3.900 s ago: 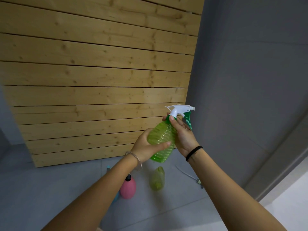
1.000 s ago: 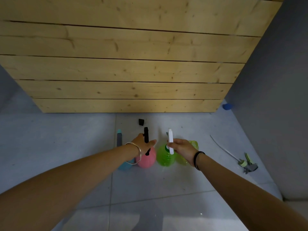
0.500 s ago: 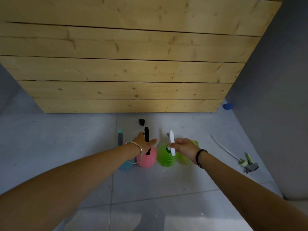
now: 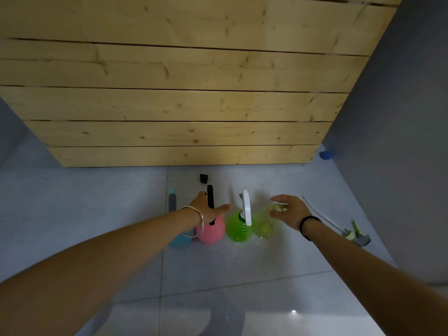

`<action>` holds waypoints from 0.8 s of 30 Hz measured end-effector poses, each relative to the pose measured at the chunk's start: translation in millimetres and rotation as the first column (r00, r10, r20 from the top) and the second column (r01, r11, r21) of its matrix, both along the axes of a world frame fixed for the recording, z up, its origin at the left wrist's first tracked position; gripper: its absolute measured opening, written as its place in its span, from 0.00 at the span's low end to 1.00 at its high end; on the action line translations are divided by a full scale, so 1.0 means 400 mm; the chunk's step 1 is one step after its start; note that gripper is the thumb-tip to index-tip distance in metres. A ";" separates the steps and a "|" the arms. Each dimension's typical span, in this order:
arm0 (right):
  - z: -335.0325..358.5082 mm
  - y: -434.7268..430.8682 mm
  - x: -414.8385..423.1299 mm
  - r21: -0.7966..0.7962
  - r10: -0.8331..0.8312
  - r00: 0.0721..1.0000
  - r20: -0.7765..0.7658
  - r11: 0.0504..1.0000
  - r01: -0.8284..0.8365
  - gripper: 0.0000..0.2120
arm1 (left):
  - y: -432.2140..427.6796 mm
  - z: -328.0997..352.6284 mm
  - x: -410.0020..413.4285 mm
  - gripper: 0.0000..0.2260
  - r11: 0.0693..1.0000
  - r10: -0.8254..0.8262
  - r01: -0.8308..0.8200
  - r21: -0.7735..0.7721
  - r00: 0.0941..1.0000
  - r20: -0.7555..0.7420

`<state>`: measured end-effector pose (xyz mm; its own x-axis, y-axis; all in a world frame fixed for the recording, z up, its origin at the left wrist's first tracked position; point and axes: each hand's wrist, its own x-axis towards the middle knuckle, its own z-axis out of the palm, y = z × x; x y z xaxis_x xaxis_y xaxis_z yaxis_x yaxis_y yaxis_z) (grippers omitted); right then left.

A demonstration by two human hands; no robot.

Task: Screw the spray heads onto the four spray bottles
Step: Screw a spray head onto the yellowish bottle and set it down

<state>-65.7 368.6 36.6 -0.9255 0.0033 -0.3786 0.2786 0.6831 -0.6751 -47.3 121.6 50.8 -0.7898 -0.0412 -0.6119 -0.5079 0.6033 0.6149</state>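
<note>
Left hand (image 4: 204, 207): reaches to the pink bottle's black spray head, which crosses in front of the palm. The thumb points straight out to the right. The fingers lie behind the head, so I cannot tell whether they grip it.
Right hand (image 4: 288, 210): fingers spread and relaxed, holding nothing. It hovers over the mouth of the yellow bottle, and I cannot tell whether it touches.
Green bottle (image 4: 238, 230): stands upright on the floor with the white spray head (image 4: 246, 208) on its neck. It is between the pink and the yellow bottle and no hand is on it.
Pink bottle (image 4: 211, 234): just left of the green one, wearing the black spray head (image 4: 210, 198).
Blue bottle (image 4: 180, 240): at the left end of the row, partly behind the left wrist. A grey spray head (image 4: 172, 202) with a teal tip rises above it.
Yellow bottle (image 4: 265, 230): at the right end of the row, close against the green one, with its neck bare.
Loose spray head (image 4: 356, 235): lies on the floor (image 4: 242, 275) well to the right, near the grey wall (image 4: 400, 117), its thin tube trailing back toward the row.
Black cap (image 4: 204, 178): a small piece on the floor behind the row.
Wooden planks (image 4: 169, 105): a slatted wall behind the bottles.
Blue object (image 4: 326, 155): a small thing at the corner where planks and grey wall meet.
Wrists: silver bangles (image 4: 194, 221) on the left, a black band (image 4: 306, 225) on the right.
</note>
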 end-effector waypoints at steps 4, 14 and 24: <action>-0.014 0.023 0.016 0.160 0.074 0.995 -0.065 0.985 -0.062 0.18 | 0.002 0.017 0.003 0.47 0.994 -0.026 0.019 -0.108 0.998 -0.064; 0.125 0.139 0.028 0.021 0.141 0.975 -0.170 0.990 -0.139 0.09 | 0.175 0.112 -0.009 0.39 0.917 -0.392 0.357 -0.179 0.719 -0.574; 0.136 0.362 0.115 -0.465 -0.139 0.989 0.055 0.873 0.149 0.07 | 0.479 -0.002 0.008 0.43 0.820 -0.563 0.562 -0.106 0.763 -0.316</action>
